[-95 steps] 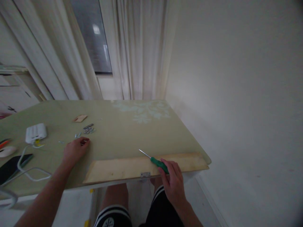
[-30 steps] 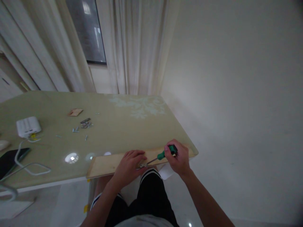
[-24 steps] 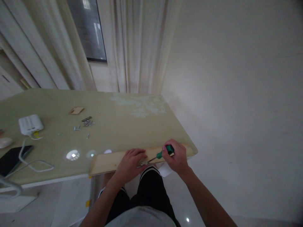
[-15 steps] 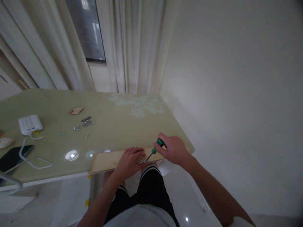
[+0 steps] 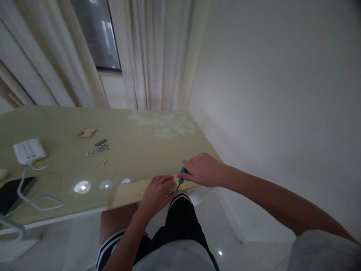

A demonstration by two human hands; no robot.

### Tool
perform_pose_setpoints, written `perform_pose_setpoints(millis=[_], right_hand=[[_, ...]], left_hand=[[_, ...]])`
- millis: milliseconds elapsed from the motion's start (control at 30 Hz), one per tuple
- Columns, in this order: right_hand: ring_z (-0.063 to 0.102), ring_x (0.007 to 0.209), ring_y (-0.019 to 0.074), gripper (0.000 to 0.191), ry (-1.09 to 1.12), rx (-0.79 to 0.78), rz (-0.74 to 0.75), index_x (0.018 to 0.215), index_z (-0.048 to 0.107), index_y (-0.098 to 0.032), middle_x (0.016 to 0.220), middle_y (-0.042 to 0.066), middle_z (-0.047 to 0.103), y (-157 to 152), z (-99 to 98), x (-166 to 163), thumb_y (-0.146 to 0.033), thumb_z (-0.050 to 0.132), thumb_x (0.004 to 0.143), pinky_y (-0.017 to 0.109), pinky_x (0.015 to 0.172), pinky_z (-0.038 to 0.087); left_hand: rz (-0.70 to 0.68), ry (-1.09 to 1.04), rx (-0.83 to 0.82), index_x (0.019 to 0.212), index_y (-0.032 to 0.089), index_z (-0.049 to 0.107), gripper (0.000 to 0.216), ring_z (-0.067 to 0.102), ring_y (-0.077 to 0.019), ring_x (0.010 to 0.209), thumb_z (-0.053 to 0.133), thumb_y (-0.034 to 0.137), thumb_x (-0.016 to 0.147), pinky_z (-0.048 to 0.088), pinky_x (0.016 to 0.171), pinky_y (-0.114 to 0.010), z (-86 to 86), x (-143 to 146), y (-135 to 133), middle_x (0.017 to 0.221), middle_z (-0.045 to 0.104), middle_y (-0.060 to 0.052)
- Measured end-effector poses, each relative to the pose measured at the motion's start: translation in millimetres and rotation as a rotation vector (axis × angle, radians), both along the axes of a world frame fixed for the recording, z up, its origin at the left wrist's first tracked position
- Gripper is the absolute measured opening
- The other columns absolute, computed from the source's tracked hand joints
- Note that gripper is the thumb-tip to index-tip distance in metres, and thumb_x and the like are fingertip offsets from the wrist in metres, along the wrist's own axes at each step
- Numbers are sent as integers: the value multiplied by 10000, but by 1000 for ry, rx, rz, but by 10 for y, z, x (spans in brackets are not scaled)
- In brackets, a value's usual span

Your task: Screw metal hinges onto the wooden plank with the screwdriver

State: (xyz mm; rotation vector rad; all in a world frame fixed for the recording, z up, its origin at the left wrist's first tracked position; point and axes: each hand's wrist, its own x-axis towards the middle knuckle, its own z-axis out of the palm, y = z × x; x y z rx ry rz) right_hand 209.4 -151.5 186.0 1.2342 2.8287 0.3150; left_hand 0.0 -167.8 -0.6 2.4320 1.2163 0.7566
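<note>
A pale wooden board [image 5: 126,194] lies along the front edge of the table. My left hand [image 5: 158,192] is closed over it, fingers close together on its top and thumb by the front edge. Just right of those fingers a small metal piece that looks like a hinge [image 5: 170,192] sits at the board's edge, partly hidden. My right hand [image 5: 204,170] grips the green handle of a screwdriver [image 5: 181,180]. Its shaft slants down, with the tip at the metal piece; the exact contact is too small to make out.
On the greenish table [image 5: 146,154] lie several loose screws [image 5: 102,147], a dark metal strip [image 5: 100,142] and a small wooden piece [image 5: 87,132]. A white power adapter [image 5: 29,150], a cable and a dark phone [image 5: 17,192] are at left. A wall [image 5: 267,113] rises along the right.
My right hand has shifted slightly left, and its forearm has swung up and outward. The screwdriver now stands steeper. My left hand stays on the board; the view has shifted a little.
</note>
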Motion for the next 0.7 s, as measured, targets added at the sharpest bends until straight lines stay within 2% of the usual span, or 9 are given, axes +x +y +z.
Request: perform_pose_setpoints(millis=[167,233,300,367,433,500,633,667,700], right_hand=[[684,610,212,405,-148,-112,45,1004,724,-165,762,88,770,9,134,92,-524,540,1048,287,552,324],[706,658,219,427,-166,-152,-1,1065,720,-157,808,105,780,3,158,49,-506,474,1071,285,576,357],[725,690,245,504,-170,-150,-143,1021,749,-147,799,134,779,9,157,-58,-508,403,1082,297,595,391],[738,719,279,652,-170,-120,-302,889,783,-138,771,170,773,35,135,-191,-588,349,1073,319,606,418],[737,724,294,742,-171,-96,-329,796,793,-136,748,187,768,84,103,-288,-664,338,1051,329,603,423],[717,685,271,712,-184,-84,-158,780,791,-140,725,173,763,148,69,-295,-656,378,1044,322,591,407],[626,603,194,576,-148,-130,395,722,722,-179,641,87,708,268,-8,-64,-626,485,998,302,571,347],[603,599,182,550,-93,-137,442,704,693,-189,628,68,686,282,-38,-3,-623,505,985,299,572,339],[587,610,174,514,-7,-131,419,705,669,-194,640,58,675,286,-78,37,-596,513,986,297,582,340]], left_hand=[[-24,11,49,1142,279,736,292,659,-291,1180,803,372,873,473,1053,-483,-45,0,14,1328,719,-69],[-25,16,90,1143,273,734,284,661,-292,1182,796,357,879,473,1050,-484,-73,1,14,1328,719,-70],[-26,17,128,1150,268,730,276,663,-291,1184,783,346,890,476,1044,-480,-93,3,8,1328,720,-71],[-27,16,151,1155,265,727,268,667,-290,1181,770,342,902,479,1040,-476,-99,3,0,1328,720,-71],[-23,20,162,1153,267,726,263,667,-290,1179,771,332,903,479,1037,-475,-93,1,-8,1326,720,-67],[-24,29,164,1158,274,723,274,669,-288,1169,783,318,894,479,1032,-473,-83,-2,-12,1302,730,-57],[-32,41,174,1170,281,719,280,670,-284,1162,782,315,898,475,1029,-469,-82,-9,-18,1302,729,-51],[-32,41,178,1169,278,720,278,671,-282,1163,780,314,900,475,1029,-466,-86,-10,-20,1314,723,-53],[-32,39,182,1170,275,719,277,672,-279,1165,778,310,902,475,1029,-462,-91,-10,-23,1324,719,-55]])
